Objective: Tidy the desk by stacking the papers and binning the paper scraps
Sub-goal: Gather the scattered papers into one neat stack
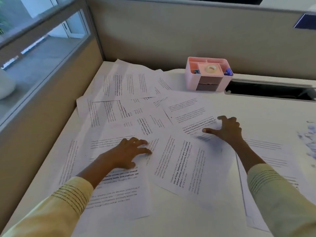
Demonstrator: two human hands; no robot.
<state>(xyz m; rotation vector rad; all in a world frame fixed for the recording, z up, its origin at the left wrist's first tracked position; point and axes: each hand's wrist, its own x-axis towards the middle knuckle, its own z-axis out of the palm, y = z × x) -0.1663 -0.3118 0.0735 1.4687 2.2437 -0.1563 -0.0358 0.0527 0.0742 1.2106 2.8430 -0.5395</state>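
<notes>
My left hand and right hand lie spread, fingers relaxed, on scattered papers covering the counter. Beyond my right hand stands a pink organizer.

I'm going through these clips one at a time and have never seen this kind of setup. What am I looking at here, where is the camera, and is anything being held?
There is no machine: a person works with bare hands, and the single picture comes from a wide-angle camera worn on their head, looking forward and down. That is why both forearms reach in from the bottom edge.

The white desk sits in a cubicle corner and is covered with loose printed papers, overlapping at many angles, not yet stacked. The left hand rests on the sheets with spread fingers. The right hand presses on a sheet too; its fingers look bent, and motion blur hides whether it pinches the paper.

At the back stands a pink desk organizer holding a roll of tape. At the far right edge lie what look like torn paper scraps, blurred.
</notes>
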